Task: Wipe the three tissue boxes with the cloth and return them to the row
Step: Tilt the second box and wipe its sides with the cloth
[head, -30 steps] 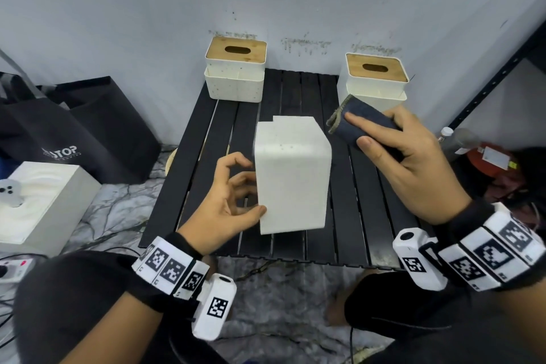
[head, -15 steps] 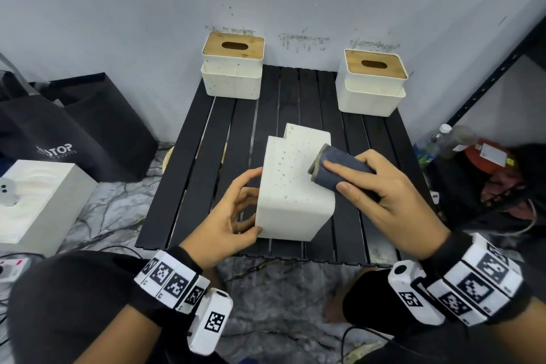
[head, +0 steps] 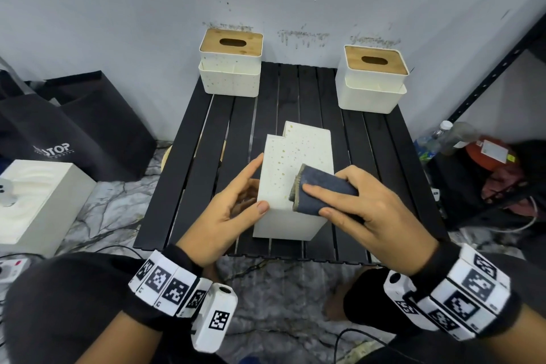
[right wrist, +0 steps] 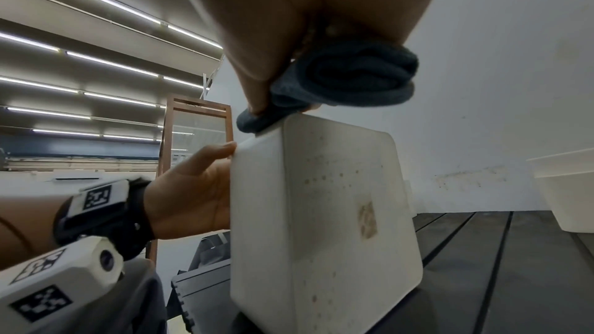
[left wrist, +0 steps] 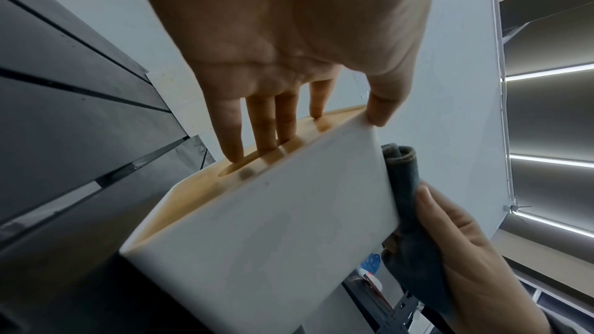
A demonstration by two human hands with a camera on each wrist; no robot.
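Note:
The middle tissue box point(head: 292, 156) stands tipped on its side on the black slatted table point(head: 189, 156), with a speckled white face up. My left hand point(head: 248, 186) steadies it: straight fingers point(left wrist: 270, 121) lie flat against the wooden lid, and the thumb rests on the upper edge. My right hand point(head: 354, 204) grips a folded dark blue cloth point(head: 322, 186) and presses it on the box's top face near the front edge. Two more white tissue boxes with wooden lids stand upright at the back, one on the left point(head: 230, 68) and one on the right point(head: 373, 80).
A black bag point(head: 74, 133) and a white box point(head: 38, 201) sit on the floor to the left. To the right are a plastic bottle point(head: 440, 136), a red object point(head: 490, 154) and a black rack upright point(head: 487, 74). The wall is close behind the table.
The cloth came from the air at the upper right onto the box and slid toward me along its top face. The box tilted to show its speckled face. My left fingers straightened.

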